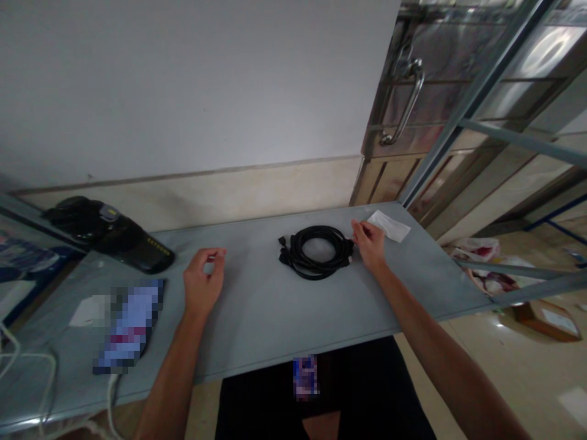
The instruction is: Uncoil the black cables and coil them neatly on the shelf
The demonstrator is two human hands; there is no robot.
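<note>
A coil of black cable (300, 260) lies on the grey table, with its dark plug ends sticking out at the left and right sides. My right hand (369, 241) is at the coil's right end, fingers closed in a pinch. Whatever is between those fingertips, if anything, is too small to make out. Left of the coil and apart from it, my left hand (204, 278) hovers over the table. Its thumb and forefinger meet in a loop, and nothing shows between them.
A white slip of paper (389, 226) lies beyond my right hand. On the left are a black bottle (132, 244) on its side, a blurred-out phone-like device (132, 330) and white cables (50, 366). Metal frame posts (440, 153) rise at the right; a cardboard box (545, 321) sits on the floor.
</note>
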